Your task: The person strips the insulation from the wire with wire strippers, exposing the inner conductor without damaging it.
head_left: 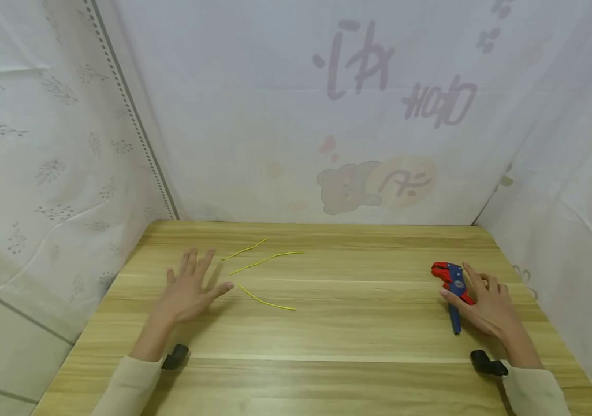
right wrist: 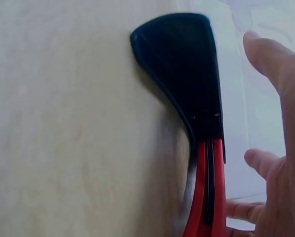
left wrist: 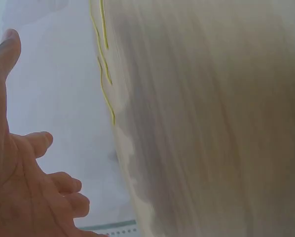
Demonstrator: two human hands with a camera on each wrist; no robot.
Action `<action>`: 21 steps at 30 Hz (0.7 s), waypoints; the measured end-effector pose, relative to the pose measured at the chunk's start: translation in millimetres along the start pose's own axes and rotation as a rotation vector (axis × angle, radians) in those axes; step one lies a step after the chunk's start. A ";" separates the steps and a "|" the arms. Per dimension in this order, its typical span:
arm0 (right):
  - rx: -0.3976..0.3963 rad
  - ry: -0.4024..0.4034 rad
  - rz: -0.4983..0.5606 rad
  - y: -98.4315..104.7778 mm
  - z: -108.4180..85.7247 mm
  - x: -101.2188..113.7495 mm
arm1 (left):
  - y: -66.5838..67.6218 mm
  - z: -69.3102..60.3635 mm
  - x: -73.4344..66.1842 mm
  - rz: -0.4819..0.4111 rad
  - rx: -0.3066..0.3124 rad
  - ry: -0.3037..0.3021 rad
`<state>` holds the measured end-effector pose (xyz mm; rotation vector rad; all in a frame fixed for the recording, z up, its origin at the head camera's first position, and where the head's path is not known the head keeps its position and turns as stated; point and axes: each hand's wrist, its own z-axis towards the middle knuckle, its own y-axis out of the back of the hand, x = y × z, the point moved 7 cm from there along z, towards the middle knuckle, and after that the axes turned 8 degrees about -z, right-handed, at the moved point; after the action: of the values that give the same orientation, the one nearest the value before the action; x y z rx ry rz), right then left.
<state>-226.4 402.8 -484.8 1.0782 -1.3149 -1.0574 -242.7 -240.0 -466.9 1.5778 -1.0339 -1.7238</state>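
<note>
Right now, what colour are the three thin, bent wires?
The thin wires are yellow, clearest in the head view.

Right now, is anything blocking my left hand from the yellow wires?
No, nothing visible. Your left hand is beside the wires, with the thumb close to one wire's end.

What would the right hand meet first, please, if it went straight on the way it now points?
Most likely the right hand would meet the red-and-blue tool, which lies ahead of its palm, between thumb and index finger. Its height is hard to judge, so it might pass over instead.
</note>
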 end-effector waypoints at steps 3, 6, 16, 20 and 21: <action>-0.006 -0.017 -0.001 0.6 -0.2 1.0 | -3.4 1.2 -6.9 -0.011 -0.006 -0.015; -0.013 -0.034 -0.005 1.1 -0.8 1.9 | -6.4 2.1 -13.1 -0.015 -0.011 -0.028; 0.022 -0.091 -0.034 1.7 -1.3 2.9 | -9.8 2.9 -27.9 -0.040 -0.055 -0.053; 0.038 -0.113 -0.042 0.3 -1.0 2.5 | -9.7 2.9 -31.6 -0.075 -0.085 -0.058; 0.043 -0.116 -0.045 0.0 -1.1 2.6 | -9.6 3.1 -33.3 -0.081 -0.090 -0.063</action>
<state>-225.3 400.3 -484.2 1.0966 -1.4172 -1.1443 -240.6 -206.7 -457.1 1.5363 -0.9200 -1.8583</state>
